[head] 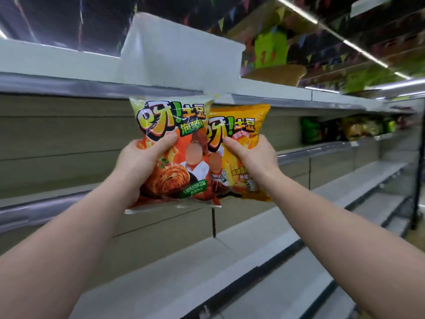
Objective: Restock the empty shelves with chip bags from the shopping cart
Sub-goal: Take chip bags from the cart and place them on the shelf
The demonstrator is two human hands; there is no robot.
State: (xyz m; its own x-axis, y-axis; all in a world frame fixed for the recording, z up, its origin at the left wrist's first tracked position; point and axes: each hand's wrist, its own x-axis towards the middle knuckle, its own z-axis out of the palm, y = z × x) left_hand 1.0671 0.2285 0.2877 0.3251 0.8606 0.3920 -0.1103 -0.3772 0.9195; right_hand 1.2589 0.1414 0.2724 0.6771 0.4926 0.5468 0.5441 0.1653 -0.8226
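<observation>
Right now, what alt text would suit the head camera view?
Two hands hold chip bags up before bare store shelves: left hand grips a green-orange bag, right hand a yellow bag. More bags sit farther right.

Two bare forearms with no sleeves showing; left hand (138, 160) and right hand (253, 157) wear no gloves, rings or watches.

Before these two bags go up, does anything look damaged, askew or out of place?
Nothing stands out. The left hand grips the orange-and-green chip bag, the right hand the yellow chip bag; both look sealed and puffed. The grey metal shelves show no spills.
</observation>
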